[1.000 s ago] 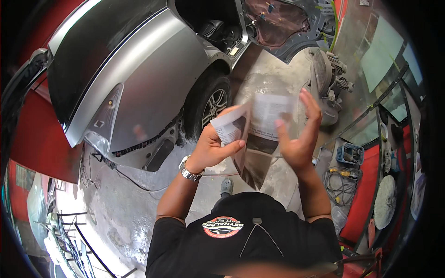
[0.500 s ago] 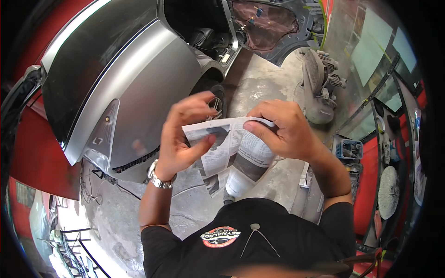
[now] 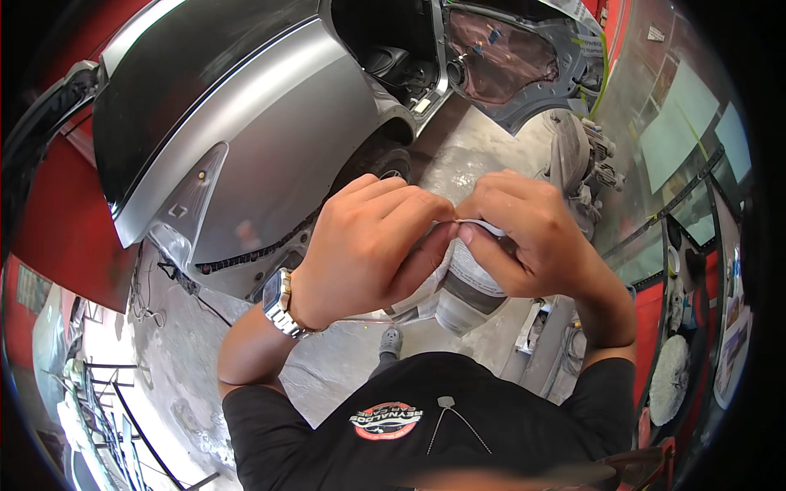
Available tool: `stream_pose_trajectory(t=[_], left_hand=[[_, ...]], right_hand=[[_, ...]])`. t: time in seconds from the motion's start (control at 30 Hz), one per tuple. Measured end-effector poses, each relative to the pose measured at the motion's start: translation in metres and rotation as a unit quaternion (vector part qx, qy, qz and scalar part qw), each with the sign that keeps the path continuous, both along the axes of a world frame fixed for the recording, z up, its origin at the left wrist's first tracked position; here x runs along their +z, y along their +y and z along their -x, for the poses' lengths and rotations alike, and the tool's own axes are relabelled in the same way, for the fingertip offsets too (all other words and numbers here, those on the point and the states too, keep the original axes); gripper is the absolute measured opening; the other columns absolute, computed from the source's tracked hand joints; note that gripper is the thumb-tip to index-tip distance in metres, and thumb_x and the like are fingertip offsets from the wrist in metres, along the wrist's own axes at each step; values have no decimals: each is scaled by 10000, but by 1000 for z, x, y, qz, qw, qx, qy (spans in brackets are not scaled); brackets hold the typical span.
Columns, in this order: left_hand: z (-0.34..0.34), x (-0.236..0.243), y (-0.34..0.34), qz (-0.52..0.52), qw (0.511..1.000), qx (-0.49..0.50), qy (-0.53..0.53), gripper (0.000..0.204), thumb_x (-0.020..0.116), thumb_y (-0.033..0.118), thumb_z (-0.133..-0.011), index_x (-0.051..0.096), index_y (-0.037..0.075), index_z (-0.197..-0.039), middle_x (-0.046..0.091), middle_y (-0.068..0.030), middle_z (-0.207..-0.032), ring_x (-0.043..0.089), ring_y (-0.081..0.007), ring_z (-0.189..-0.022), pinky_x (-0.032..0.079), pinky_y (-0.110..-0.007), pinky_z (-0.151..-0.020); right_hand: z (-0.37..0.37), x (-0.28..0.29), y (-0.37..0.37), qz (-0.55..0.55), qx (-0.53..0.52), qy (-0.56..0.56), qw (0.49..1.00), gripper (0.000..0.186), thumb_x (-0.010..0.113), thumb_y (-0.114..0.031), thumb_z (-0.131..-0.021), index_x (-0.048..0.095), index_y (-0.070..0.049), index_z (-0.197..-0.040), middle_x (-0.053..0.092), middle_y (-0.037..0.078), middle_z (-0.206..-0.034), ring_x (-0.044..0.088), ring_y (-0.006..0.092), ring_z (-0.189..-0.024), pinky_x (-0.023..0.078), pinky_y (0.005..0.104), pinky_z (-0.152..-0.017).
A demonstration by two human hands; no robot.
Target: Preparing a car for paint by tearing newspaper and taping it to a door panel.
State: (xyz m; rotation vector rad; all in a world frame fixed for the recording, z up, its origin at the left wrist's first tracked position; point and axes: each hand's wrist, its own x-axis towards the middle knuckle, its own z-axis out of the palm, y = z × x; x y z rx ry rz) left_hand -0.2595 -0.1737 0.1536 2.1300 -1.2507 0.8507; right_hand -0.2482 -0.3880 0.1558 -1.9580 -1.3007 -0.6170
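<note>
Both hands meet in front of my chest at the upper edge of a sheet of newspaper (image 3: 469, 278). My left hand (image 3: 381, 237), a metal-banded watch (image 3: 280, 304) on its wrist, pinches that edge between thumb and fingers. Close against it, my right hand (image 3: 524, 229) grips the same edge, thumb toward me and fingers curled over the far side. The printed sheet hangs down below the hands, curved and partly folded. Its left part is hidden behind my left hand.
A silver car body (image 3: 303, 123) with its rear wheel stands at the left. An open car door (image 3: 512, 61) is at the far side. A dusty compressor (image 3: 577, 164) sits on the concrete floor at the right. Glass panels (image 3: 675, 123) and a fluffy pad (image 3: 670, 380) line the right.
My left hand has moved right along the newspaper's top edge and closed from open fingers to a pinch beside my right hand. The view has shifted slightly.
</note>
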Motion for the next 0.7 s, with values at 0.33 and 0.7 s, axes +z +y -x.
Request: stream_pose_trajectory(t=[0.33,0.7], left_hand=[[-1,1,-5,6,998,-49,42,185,696,12,-723,664,45,-902,658,-40,-750,582,-204,-591,392,-314,-576],[-15,-2,-8,80,988,-101,86,141,664,26,-765,646,59,-901,637,-47,-730,575,-213,-595,359,-312,-575]], right_hand=[[-2,11,-10,62,15,-59,996,108,663,-16,-706,562,-40,-737,522,70,-641,522,259,-585,351,364,-558],[-8,12,-9,37,1,-64,997,85,654,-24,-687,574,-44,-710,541,67,-632,537,253,-563,366,361,-531]])
